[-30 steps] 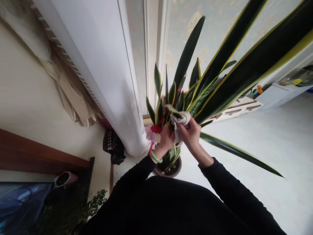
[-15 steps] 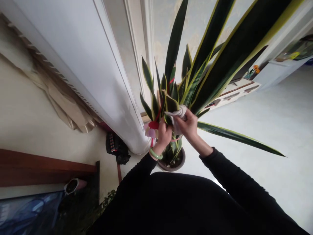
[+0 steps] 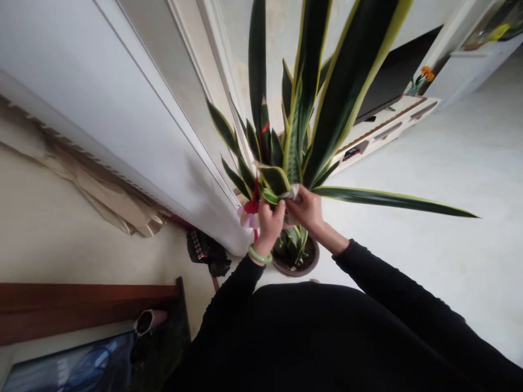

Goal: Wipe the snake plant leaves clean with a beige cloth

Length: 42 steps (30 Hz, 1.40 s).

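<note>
While the right hand (image 3: 309,210) pinches a crumpled white cloth (image 3: 292,192) in narrowed fingers against a short, curled, yellow-edged green leaf (image 3: 275,179), the left hand (image 3: 272,223) sits at its lower edge; whether those fingers grip cannot be told. The leaf stands above a round brown pot (image 3: 316,259) on the pale floor (image 3: 408,239). Wiping seems in hand; another stroke would call for steady support and light pressure.

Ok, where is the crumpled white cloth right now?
In the head view, just right of centre, the crumpled white cloth is pinched in the right hand, against a yellow-edged green leaf, above and right of the left hand.
</note>
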Each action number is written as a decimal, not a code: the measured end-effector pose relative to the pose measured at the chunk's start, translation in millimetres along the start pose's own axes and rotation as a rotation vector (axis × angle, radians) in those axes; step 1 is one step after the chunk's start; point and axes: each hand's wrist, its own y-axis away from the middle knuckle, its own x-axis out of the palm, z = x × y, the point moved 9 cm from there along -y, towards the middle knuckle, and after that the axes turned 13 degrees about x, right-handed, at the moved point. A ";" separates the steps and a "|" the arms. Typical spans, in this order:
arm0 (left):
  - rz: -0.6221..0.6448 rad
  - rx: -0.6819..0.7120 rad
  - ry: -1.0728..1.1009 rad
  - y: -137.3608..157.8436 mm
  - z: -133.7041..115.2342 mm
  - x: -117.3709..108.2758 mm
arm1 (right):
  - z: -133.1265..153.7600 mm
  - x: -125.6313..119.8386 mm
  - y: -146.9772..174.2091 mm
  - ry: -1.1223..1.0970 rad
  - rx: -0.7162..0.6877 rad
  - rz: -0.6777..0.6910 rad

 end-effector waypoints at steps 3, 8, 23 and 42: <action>-0.026 0.007 -0.043 -10.4 -6.3 -5.3 | 32.1 -11.0 -0.4 -0.105 -0.126 -0.058; -0.025 0.107 0.110 -29.7 -38.0 -8.3 | 9.1 0.2 8.2 -0.108 -0.081 -0.006; -0.049 0.063 0.171 -57.0 -50.5 -10.4 | -2.7 2.5 0.3 0.180 -0.044 -0.032; -0.099 0.145 0.133 -52.3 -56.7 -18.0 | -33.0 -41.6 42.4 -0.191 0.047 -0.180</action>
